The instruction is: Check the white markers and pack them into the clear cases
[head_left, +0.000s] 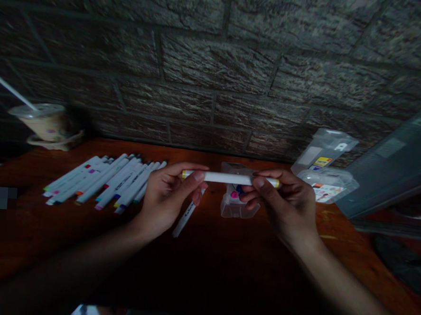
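A white marker (228, 178) with yellow bands at both ends is held level above the table. My left hand (170, 195) pinches its left end between thumb and fingers. At the other end, my right hand (288, 200) grips it the same way. Below my left hand, a second white marker (184, 218) lies slantwise on the wood, its upper end partly covered by my fingers. Behind the held marker stands a clear plastic case (240, 210) with a pink and a dark blue round end showing in it; my right fingers hide part of it.
Several white markers with coloured ends (102, 182) lie side by side on the wooden table (204, 266) at the left. A lidded drink cup (43, 121) with a straw sits in a holder behind them. Clear plastic packaging (328, 183) stands at the right, near the stone wall (215, 72).
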Demonstrator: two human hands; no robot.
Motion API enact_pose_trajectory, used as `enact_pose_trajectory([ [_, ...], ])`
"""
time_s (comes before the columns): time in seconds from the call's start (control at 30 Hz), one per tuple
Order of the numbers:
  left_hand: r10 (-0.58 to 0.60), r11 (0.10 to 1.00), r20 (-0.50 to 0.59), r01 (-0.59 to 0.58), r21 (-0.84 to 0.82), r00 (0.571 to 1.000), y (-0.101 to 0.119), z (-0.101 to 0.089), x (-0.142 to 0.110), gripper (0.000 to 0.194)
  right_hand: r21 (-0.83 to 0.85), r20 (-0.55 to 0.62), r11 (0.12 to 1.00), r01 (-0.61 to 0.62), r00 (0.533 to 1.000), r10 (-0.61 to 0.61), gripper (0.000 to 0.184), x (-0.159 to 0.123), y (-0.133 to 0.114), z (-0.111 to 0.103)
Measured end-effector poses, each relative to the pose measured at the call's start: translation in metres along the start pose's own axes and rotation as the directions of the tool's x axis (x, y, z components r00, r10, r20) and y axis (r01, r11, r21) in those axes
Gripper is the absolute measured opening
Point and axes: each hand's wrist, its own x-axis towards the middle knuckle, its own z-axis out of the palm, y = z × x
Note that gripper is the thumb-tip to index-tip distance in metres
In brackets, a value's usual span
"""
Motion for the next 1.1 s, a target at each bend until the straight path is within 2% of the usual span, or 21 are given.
enact_pose_trajectory([
  [0.3,-0.056,0.990,-0.045,0.050,-0.131,0.997,0.0074,0.0043,0.0003,0.022,0.083,0.024,0.996,-0.039,0.999,0.037,0.018,0.0008,-0.0002,-0.0012],
  [0.6,-0.057,0.968,-0.010,0.053,-0.245,0.998,0.0060,0.0024,0.0024,0.026,0.145,0.061,0.986,-0.082,0.995,0.074,0.018,0.0010,-0.0084,0.0002],
  [0.87,-0.063,0.949,0.005,0.061,-0.311,0.998,0.0082,0.0027,0.0018,0.028,0.230,0.102,0.966,-0.120,0.990,0.099,0.020,0.0011,-0.0056,-0.0038],
  [1.1,-0.054,0.949,0.013,0.056,-0.309,0.998,0.0086,0.0017,0.0015,0.029,0.221,0.094,0.966,-0.134,0.989,0.116,0.022,0.0024,-0.0068,-0.0033],
])
